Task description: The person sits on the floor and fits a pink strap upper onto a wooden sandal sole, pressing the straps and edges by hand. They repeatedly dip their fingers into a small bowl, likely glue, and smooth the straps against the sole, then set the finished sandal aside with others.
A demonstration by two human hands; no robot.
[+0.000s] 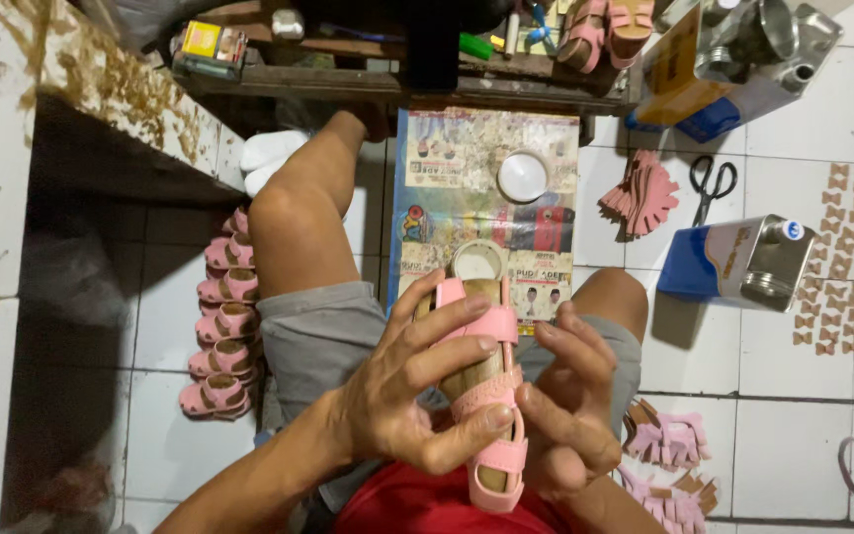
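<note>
Over the lap, both hands clasp a pink sandal [486, 396]: the left hand [417, 391] wraps its side to steady it, the right hand [570, 410] pinches the straps, finished pairs [224, 326] stacked left within reach

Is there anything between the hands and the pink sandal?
No. Both hands touch the sandal directly. The left hand wraps its fingers across the straps from the left, and the right hand presses against its right edge. Nothing visible lies between them.
</note>
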